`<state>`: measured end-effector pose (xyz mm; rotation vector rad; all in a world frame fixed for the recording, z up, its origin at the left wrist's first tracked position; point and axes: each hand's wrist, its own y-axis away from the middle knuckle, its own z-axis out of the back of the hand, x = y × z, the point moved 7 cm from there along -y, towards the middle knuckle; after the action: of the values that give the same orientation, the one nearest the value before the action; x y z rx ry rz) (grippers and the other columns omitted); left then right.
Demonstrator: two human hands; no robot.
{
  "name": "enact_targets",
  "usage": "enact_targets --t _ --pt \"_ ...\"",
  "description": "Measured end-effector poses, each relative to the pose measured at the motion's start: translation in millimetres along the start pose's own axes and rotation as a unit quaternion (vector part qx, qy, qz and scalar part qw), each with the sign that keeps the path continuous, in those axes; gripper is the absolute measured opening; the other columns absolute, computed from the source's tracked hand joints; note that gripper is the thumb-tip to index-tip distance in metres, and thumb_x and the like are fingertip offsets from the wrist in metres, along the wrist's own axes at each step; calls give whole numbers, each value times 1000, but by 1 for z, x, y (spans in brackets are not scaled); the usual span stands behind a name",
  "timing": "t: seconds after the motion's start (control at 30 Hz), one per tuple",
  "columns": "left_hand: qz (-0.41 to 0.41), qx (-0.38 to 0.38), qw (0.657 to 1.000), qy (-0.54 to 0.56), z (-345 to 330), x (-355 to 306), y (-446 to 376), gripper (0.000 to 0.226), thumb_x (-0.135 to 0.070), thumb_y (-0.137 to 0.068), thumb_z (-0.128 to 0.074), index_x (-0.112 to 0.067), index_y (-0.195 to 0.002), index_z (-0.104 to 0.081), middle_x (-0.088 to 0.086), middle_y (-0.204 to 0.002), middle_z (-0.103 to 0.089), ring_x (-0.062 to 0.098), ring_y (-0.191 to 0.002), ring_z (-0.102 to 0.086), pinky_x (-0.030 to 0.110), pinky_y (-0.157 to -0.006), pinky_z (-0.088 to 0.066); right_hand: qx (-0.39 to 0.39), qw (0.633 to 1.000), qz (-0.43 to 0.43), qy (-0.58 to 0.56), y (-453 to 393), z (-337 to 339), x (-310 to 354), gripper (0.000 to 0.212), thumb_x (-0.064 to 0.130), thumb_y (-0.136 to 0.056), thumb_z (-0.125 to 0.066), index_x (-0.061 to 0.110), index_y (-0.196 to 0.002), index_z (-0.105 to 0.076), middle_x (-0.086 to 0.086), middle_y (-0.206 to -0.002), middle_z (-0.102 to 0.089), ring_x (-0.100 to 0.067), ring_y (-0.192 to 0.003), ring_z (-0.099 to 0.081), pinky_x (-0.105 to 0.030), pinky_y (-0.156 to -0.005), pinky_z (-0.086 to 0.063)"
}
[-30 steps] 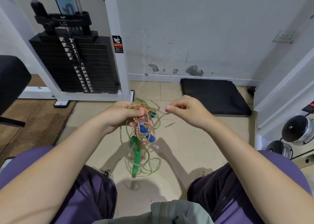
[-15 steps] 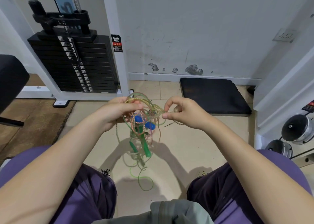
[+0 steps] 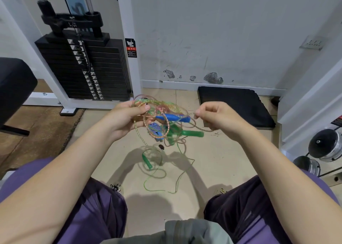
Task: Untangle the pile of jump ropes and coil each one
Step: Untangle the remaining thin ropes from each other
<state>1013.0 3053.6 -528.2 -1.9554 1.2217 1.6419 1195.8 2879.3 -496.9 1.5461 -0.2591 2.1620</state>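
Tangled jump ropes (image 3: 162, 121) held above tiled floor (image 3: 212, 160): gripped by left hand (image 3: 125, 117), strand pinched by right hand (image 3: 218, 117).

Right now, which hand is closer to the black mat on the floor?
The right hand. It is just left of the black mat in the picture, pinching a rope strand. The left hand is farther left, beyond the rope tangle, gripping it.

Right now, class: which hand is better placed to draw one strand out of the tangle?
The right hand. It already pinches a single strand beside the blue handle, apart from the tangle. The left hand grips the bunched loops, likely better as the anchor.
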Motion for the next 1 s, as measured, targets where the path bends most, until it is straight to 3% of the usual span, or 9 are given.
enact_targets --t 0.1,0.2,0.37,0.5,0.57,0.63,0.7,0.8,1.0 --pt "2 27 999 46 -5 -3 2 11 -9 -84 -65 -5 -94 -67 9 -82 -75 16 -71 -73 26 -62 -60 50 994 -12 99 4 -16 -1 19 30 -83 -77 13 -82 -69 12 -47 -37 -8 -46 -28 -18 -44 -23" --pt "4 -17 1000 12 1 -1 -1 9 -6 -92 -63 -4 -101 -66 10 -87 -74 17 -74 -70 28 -68 -62 40 992 -1 121 4 -21 2 19 25 -84 -76 7 -82 -71 4 -53 -46 -6 -46 -35 -14 -45 -30" --pt "-16 -132 975 -177 24 -1 1 43 -4 -87 -73 -12 -123 -49 16 -84 -67 18 -57 -66 30 -59 -60 37 999 -14 -7 7 -25 1 11 8 -94 -62 0 -86 -61 -17 -83 -68 -21 -72 -67 -30 -65 -55" --pt "-128 -90 916 -370 5 -11 3 15 -25 -87 -76 -31 -100 -72 0 -112 -61 14 -102 -62 35 -92 -49 66 995 -13 -69 9 -38 2 12 7 -99 -54 5 -87 -54 -29 -107 -67 -33 -85 -67 -34 -71 -57" --pt "-167 -4 910 -379 -21 -7 7 8 -27 -87 -76 -32 -93 -75 -7 -109 -65 8 -107 -60 30 -94 -44 81 994 2 -76 9 -44 4 12 7 -99 -53 6 -87 -54 -30 -110 -66 -33 -86 -67 -34 -75 -57" --pt "-134 77 909 -388 -41 11 12 13 -31 -83 -80 -31 -95 -74 -9 -105 -70 3 -100 -62 28 -91 -44 90 991 18 -98 9 -49 8 13 7 -99 -52 6 -87 -54 -31 -109 -66 -32 -87 -67 -39 -81 -56" --pt "-100 102 897 -418 -51 26 14 28 -32 -77 -84 -27 -102 -72 -2 -103 -72 4 -89 -62 31 -86 -49 92 986 33 -133 8 -51 11 12 7 -99 -51 6 -87 -53 -25 -101 -68 -31 -86 -67 -41 -83 -56" --pt "-113 78 885 -446 -53 22 12 29 -23 -75 -86 -23 -98 -69 16 -100 -70 14 -80 -57 29 -75 -47 62 985 30 -158 5 -46 10 14 8 -100 -50 4 -87 -54 -18 -94 -70 -28 -84 -70 -32 -73 -59" --pt "-113 41 885 -450 -39 4 12 25 -15 -77 -85 -27 -97 -74 8 -90 -74 12 -72 -60 29 -74 -52 -45 994 -42 -89 -2 -30 -6 19 10 -97 -52 9 -78 -53 -10 -70 -69 -15 -54 -57 -23 -49 -41"
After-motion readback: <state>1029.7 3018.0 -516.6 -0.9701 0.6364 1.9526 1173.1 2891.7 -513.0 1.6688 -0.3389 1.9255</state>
